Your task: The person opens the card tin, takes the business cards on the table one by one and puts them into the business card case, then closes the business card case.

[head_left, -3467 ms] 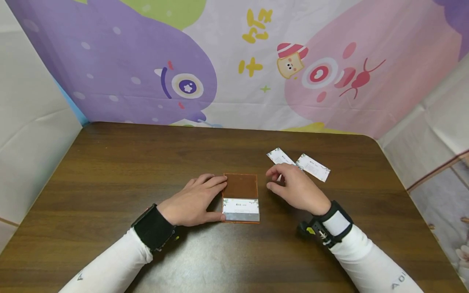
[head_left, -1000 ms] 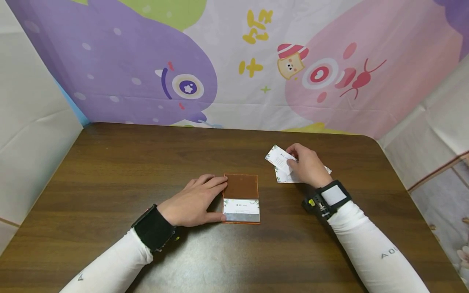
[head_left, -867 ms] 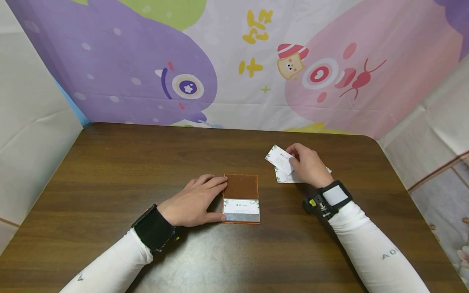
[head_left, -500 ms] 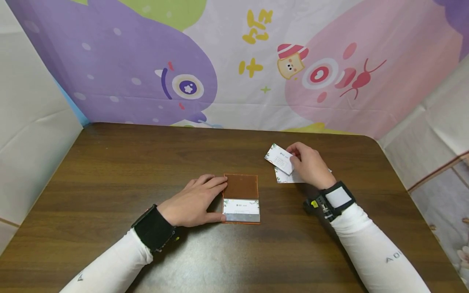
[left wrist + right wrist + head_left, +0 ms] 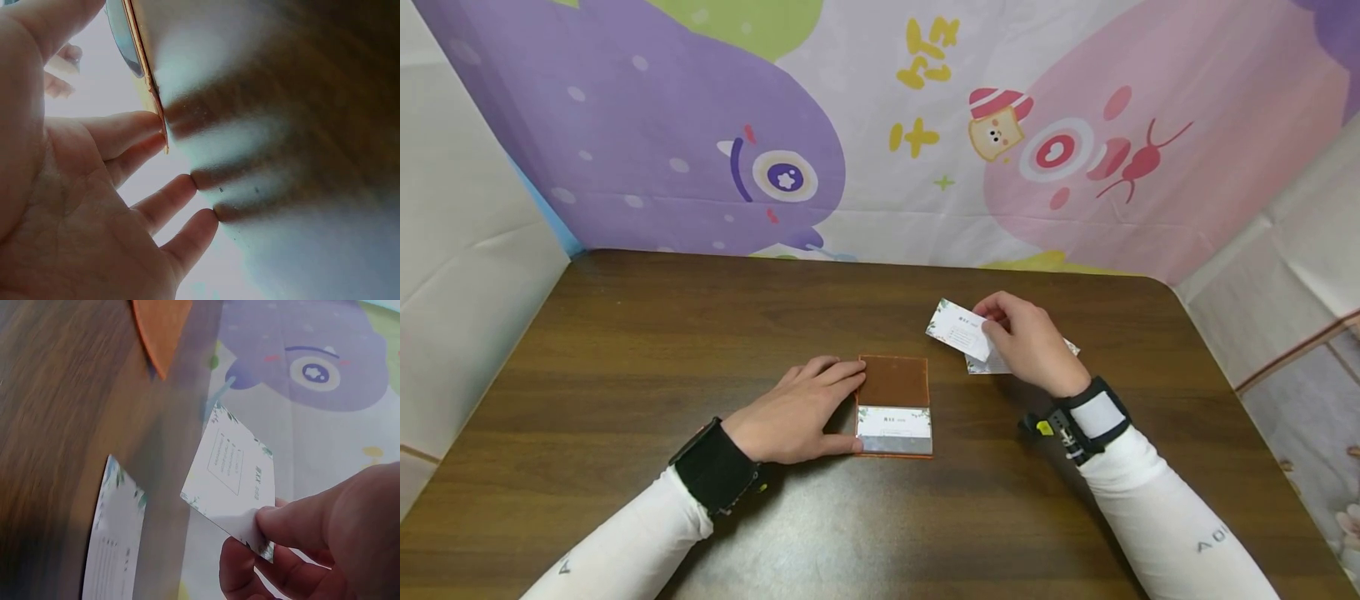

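While the left hand touches the brown card holder, the right hand pinches a floral business card

Since the holder lies flat on the desk, places are taken from it. Floral business card: to the holder's right, mostly past its far edge; near, not touching. Long axis slants, free end far-left, gripped end near-right, so askew to the pocketed card, whose long side runs straight across the holder. Right hand much the nearer to the business card; left hand sits on the holder's opposite side.

Right fingers: grasping the card by its right end, thumb on the printed face, others behind. Card juts leftward from them, toward the holder's side; tilted in the right wrist view, seemingly clear of the desk.

Left fingers: extended, clasping nothing, tips at the holder's left edge, thumb at its near-left corner.

Loose card: right of the holder, partly covered by the held one. White corner farther right; same card or another, cannot tell.
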Demonstrator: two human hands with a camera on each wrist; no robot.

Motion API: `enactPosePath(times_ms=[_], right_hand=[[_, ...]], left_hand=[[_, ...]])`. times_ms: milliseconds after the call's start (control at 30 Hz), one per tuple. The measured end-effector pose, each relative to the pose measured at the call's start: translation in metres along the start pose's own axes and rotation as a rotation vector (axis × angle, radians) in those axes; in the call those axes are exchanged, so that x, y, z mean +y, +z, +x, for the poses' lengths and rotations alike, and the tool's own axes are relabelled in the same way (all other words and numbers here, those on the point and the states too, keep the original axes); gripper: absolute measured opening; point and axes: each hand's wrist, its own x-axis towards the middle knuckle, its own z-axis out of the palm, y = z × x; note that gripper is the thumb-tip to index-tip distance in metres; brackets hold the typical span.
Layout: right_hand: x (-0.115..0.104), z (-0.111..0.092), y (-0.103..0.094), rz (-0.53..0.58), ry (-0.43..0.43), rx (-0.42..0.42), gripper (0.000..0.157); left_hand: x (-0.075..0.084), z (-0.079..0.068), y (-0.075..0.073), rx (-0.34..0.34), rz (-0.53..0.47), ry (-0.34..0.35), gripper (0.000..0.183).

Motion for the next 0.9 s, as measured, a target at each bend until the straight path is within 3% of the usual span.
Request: enactPosePath(times_ms=[900], right_hand=[[-0.035,-0.010,0.020,0.064,-0.101,-0.105,0.019]], left_hand=[[0.000,0.000,0.000,-0.007,-0.003,-0.005,0.090]])
